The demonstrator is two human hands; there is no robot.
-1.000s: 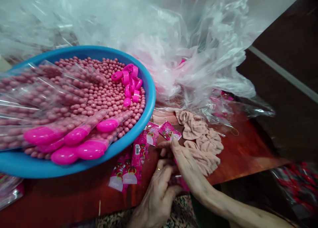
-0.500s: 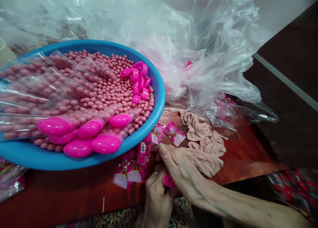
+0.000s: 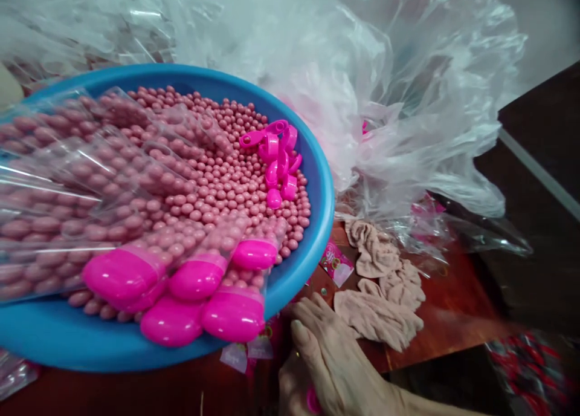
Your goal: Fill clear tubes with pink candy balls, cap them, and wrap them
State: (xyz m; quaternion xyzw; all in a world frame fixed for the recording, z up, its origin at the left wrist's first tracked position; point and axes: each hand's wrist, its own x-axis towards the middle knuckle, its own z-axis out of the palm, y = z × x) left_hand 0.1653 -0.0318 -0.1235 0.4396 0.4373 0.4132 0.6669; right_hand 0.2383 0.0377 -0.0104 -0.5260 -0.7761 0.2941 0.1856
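Observation:
My right hand [image 3: 333, 352] lies closed over my left hand [image 3: 290, 383] at the table's front edge, just below the basin. A small bright pink plastic cap [image 3: 312, 399] shows between them, mostly covered by the palms and fingers. My left fingers are curled beneath the right and partly hidden. Nearby, a blue basin [image 3: 317, 271] holds loose pink balls [image 3: 212, 189], clear tubes [image 3: 102, 189] filled with such balls, several with rounded pink ends [image 3: 235, 313], and a small pile of loose pink plastic caps [image 3: 281, 162].
Right of my hands, a crumpled beige cloth [image 3: 380, 316] lies on the reddish table [image 3: 457, 319]. Pink printed packets [image 3: 336, 265] lie by the basin, some partly under its rim. Large clear plastic bags [image 3: 435, 101] fill the back. Red and grey wrapped items [image 3: 530, 367] sit lower right.
The view has shifted, so the basin looks larger and the hands lower in the picture. My right hand now covers more of the left, and less of the pink cap shows.

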